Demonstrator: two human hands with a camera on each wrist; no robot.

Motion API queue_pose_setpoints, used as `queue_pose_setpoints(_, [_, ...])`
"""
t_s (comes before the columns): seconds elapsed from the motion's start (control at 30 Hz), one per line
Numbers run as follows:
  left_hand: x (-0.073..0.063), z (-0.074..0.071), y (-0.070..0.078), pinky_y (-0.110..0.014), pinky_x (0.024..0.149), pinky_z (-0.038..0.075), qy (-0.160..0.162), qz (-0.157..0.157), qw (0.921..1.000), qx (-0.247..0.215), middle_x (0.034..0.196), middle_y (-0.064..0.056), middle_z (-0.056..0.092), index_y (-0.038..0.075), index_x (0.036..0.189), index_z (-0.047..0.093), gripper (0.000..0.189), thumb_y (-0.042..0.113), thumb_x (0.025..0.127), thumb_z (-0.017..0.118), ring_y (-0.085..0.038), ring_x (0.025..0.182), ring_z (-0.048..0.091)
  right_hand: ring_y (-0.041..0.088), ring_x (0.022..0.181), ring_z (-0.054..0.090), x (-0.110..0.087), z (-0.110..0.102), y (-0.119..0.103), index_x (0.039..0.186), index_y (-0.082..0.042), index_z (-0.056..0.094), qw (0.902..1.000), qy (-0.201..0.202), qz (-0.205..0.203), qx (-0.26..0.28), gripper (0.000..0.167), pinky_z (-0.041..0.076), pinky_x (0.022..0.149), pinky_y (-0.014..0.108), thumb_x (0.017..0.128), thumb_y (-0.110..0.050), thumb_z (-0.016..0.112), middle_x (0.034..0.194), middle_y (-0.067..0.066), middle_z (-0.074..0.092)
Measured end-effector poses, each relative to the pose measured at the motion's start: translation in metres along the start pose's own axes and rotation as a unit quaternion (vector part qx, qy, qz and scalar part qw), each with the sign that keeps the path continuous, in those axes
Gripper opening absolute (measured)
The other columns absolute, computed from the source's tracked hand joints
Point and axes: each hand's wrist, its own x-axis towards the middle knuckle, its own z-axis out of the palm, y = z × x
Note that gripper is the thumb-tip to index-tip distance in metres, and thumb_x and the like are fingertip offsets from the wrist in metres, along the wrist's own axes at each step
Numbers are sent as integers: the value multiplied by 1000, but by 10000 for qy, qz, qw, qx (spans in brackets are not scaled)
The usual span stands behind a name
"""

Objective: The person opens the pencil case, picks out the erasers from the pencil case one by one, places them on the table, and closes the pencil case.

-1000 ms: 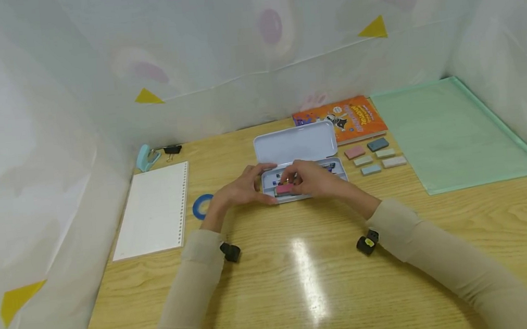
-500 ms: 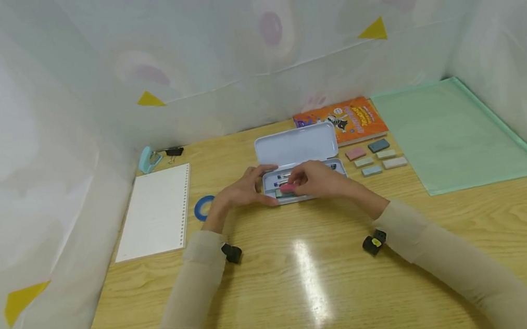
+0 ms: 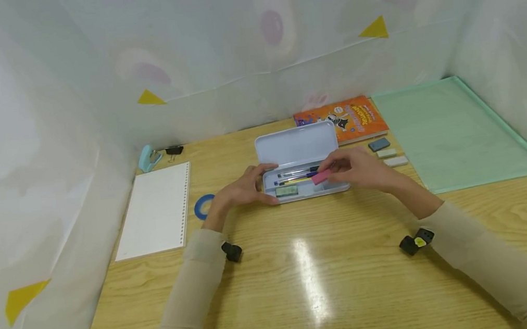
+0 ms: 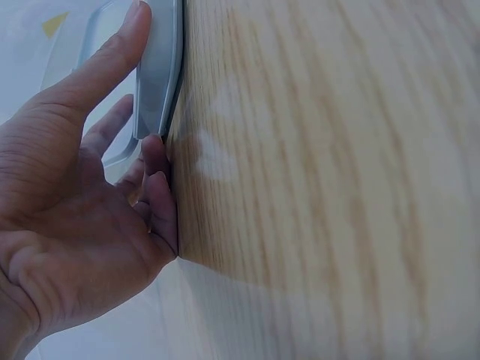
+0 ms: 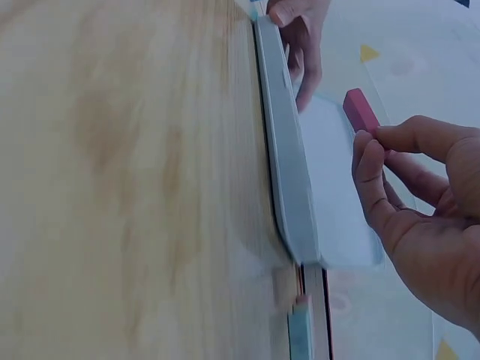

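Note:
A light blue pencil case [image 3: 296, 145] stands with its lid up in the middle of the table. My left hand [image 3: 243, 188] holds the case's left end, thumb at the front wall and fingers behind; the left wrist view shows this thumb [image 4: 112, 64] along the front side. My right hand [image 3: 362, 168] pinches a pink eraser [image 3: 322, 176] between thumb and fingertips, above the right part of the tray. In the right wrist view the eraser [image 5: 361, 111] is raised clear of the case. Inside lie several pens [image 3: 298, 173] and a green eraser [image 3: 286, 190].
Erasers, including a dark blue one [image 3: 379, 144] and a white one [image 3: 395, 162], lie right of the case; my right hand hides others. Behind is an orange book [image 3: 363, 116]. A green mat [image 3: 458, 137], a notebook [image 3: 154, 210], blue tape [image 3: 203, 207] and a stapler [image 3: 146, 159] lie around.
My right hand has lifted the pink eraser from the left compartment and carried it rightward, uncovering the green eraser and the pens. My left hand has stayed on the case.

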Motion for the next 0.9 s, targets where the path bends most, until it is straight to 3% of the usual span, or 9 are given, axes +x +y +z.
queue_pose_setpoints(0.23, [-2, 0, 2, -39, 91, 38, -4, -21, 10000, 11, 143, -10, 33, 35, 161, 34, 93, 38, 85, 88, -27, 110, 41, 13, 90, 65, -26, -25, 15, 121, -3, 73, 9987, 446, 224, 29, 25, 52, 75, 22, 97, -12, 74, 117, 15, 71])
queue_pose_setpoints(0.47, [-2, -1, 3, -39, 92, 38, -12, -18, 10000, -6, 144, -10, 32, 35, 160, 34, 93, 37, 85, 88, -27, 110, 41, 8, 88, 66, -47, -48, 29, 118, -5, 74, 9937, 729, 486, -693, 25, 50, 75, 19, 97, -18, 75, 113, 12, 73])
queue_pose_setpoints(0.63, [-2, -1, 4, -39, 92, 38, -23, -1, 10000, -32, 144, -10, 32, 36, 160, 34, 93, 37, 85, 88, -27, 110, 41, 5, 87, 65, -60, -57, 39, 108, -6, 74, 9912, 762, 441, -983, 15, 50, 73, 18, 97, -16, 76, 109, 12, 73])
queue_pose_setpoints(0.9, [-3, 0, 4, -39, 91, 38, 5, -19, 10000, -31, 145, -10, 32, 35, 160, 34, 92, 36, 85, 88, -27, 108, 41, 3, 86, 64, -66, -60, 44, 108, -6, 74, 9907, 648, 441, -1108, 13, 50, 72, 19, 96, -11, 76, 105, 9, 74])
